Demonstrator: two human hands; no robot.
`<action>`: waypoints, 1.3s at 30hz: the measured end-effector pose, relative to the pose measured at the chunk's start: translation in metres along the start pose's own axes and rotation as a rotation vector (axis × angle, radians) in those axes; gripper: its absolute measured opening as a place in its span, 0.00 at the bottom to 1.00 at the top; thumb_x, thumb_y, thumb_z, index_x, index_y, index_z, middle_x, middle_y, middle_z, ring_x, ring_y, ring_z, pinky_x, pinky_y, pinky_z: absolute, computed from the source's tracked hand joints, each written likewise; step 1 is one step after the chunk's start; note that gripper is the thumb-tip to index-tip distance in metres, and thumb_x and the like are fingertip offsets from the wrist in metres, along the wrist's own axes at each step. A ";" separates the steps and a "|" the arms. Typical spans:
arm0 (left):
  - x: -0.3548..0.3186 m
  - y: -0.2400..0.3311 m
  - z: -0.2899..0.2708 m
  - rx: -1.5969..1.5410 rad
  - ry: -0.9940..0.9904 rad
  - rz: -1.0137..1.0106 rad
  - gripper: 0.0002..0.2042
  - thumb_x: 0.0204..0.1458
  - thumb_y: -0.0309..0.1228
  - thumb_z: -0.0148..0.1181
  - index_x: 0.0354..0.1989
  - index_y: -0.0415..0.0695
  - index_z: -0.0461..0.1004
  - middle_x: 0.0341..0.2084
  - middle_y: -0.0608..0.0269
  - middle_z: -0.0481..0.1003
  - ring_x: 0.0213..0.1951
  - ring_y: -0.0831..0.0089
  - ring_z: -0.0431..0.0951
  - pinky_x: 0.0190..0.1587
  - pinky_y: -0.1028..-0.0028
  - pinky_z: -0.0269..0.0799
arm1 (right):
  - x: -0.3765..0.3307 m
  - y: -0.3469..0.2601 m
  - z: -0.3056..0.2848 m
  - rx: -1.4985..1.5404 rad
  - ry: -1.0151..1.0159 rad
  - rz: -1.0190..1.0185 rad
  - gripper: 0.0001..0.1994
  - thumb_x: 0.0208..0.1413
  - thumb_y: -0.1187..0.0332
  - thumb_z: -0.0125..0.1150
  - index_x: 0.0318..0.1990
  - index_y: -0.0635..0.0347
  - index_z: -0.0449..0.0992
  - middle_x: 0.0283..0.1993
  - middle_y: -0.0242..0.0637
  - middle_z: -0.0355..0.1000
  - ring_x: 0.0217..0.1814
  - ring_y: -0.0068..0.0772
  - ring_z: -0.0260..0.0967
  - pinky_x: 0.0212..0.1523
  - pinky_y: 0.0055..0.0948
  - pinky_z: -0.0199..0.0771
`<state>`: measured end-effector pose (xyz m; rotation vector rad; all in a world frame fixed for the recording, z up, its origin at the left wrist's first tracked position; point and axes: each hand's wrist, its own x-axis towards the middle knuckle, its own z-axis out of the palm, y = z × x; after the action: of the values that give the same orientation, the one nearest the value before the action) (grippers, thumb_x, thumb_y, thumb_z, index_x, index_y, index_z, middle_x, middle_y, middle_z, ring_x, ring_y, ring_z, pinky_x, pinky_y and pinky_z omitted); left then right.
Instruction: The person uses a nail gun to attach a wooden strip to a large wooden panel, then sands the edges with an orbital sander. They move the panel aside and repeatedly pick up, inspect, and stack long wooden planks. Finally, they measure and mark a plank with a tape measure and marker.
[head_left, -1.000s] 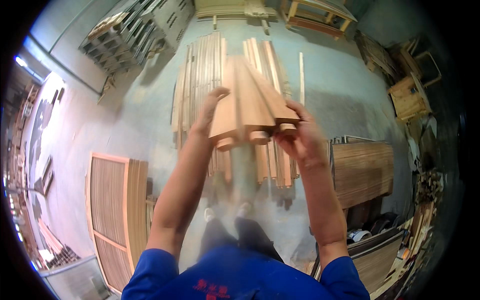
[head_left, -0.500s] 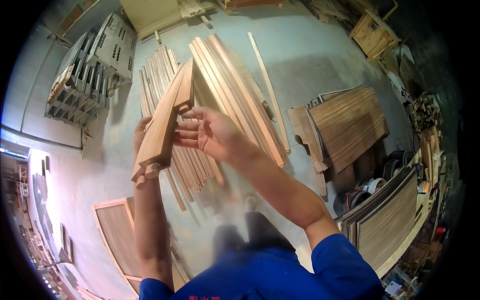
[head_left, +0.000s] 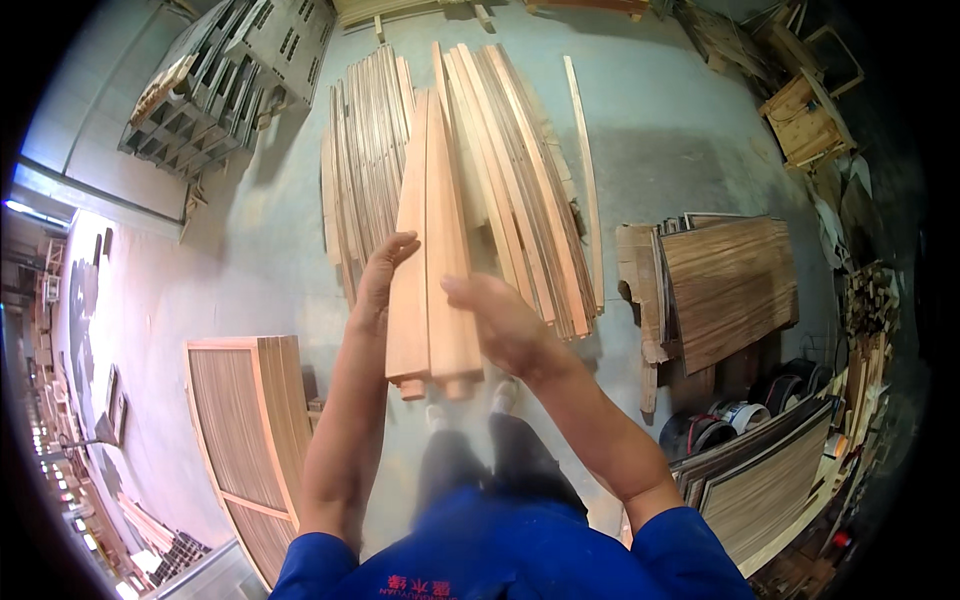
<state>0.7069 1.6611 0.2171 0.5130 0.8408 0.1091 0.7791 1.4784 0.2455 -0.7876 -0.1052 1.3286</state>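
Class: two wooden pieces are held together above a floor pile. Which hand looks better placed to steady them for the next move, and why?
Probably the left hand: it lies flat along the side of the two wooden pieces, seemingly bracing them. The right hand is blurred beside them, its grip unclear.

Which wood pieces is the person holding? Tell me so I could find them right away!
Start at the big fan of long wooden strips lying on the grey floor. Just in front of it, the left hand and right hand press together two planks. Unlike the thin strips below, these are wider, lifted up, and have small pegs at their near ends.
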 end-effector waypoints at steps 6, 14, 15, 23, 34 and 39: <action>-0.003 0.001 0.010 -0.101 -0.078 -0.045 0.19 0.65 0.33 0.52 0.58 0.29 0.68 0.44 0.44 0.80 0.42 0.58 0.85 0.43 0.62 0.86 | 0.005 0.005 -0.023 -0.056 0.058 -0.020 0.24 0.62 0.60 0.65 0.56 0.71 0.69 0.50 0.43 0.75 0.48 0.30 0.77 0.48 0.29 0.79; 0.013 0.026 -0.007 -0.379 -0.336 -0.044 0.25 0.71 0.34 0.42 0.64 0.20 0.58 0.56 0.36 0.73 0.50 0.50 0.82 0.58 0.61 0.83 | -0.017 -0.067 0.017 -0.111 0.152 -0.045 0.25 0.70 0.54 0.56 0.60 0.70 0.70 0.47 0.49 0.79 0.35 0.31 0.80 0.35 0.29 0.85; 0.015 0.026 -0.007 -0.337 -0.281 -0.015 0.24 0.71 0.35 0.40 0.62 0.20 0.61 0.52 0.37 0.75 0.49 0.52 0.82 0.55 0.61 0.84 | -0.010 -0.063 0.011 -0.149 0.167 -0.060 0.28 0.71 0.48 0.54 0.61 0.68 0.69 0.45 0.46 0.79 0.32 0.30 0.79 0.33 0.26 0.84; 0.000 0.018 0.019 -0.012 -0.085 0.048 0.18 0.71 0.37 0.42 0.52 0.33 0.71 0.40 0.51 0.80 0.38 0.64 0.84 0.39 0.65 0.85 | -0.004 -0.062 0.039 -0.241 0.118 -0.025 0.35 0.69 0.63 0.57 0.76 0.70 0.50 0.60 0.45 0.69 0.57 0.36 0.73 0.57 0.32 0.79; 0.001 0.025 0.041 -0.074 -0.185 0.085 0.25 0.71 0.34 0.40 0.65 0.21 0.54 0.55 0.32 0.71 0.49 0.49 0.82 0.55 0.60 0.85 | -0.005 -0.077 0.005 -0.626 0.102 -0.245 0.28 0.67 0.65 0.60 0.68 0.74 0.65 0.59 0.46 0.74 0.59 0.30 0.73 0.59 0.26 0.72; 0.021 0.030 0.043 0.128 -0.130 0.211 0.16 0.70 0.30 0.46 0.56 0.29 0.68 0.41 0.45 0.80 0.38 0.58 0.85 0.42 0.63 0.87 | -0.004 -0.091 0.017 -0.522 0.153 -0.362 0.22 0.63 0.77 0.59 0.64 0.68 0.69 0.50 0.41 0.75 0.46 0.27 0.77 0.47 0.24 0.82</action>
<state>0.7558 1.6765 0.2415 0.7214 0.6680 0.2143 0.8444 1.4804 0.3111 -1.2420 -0.4647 0.8967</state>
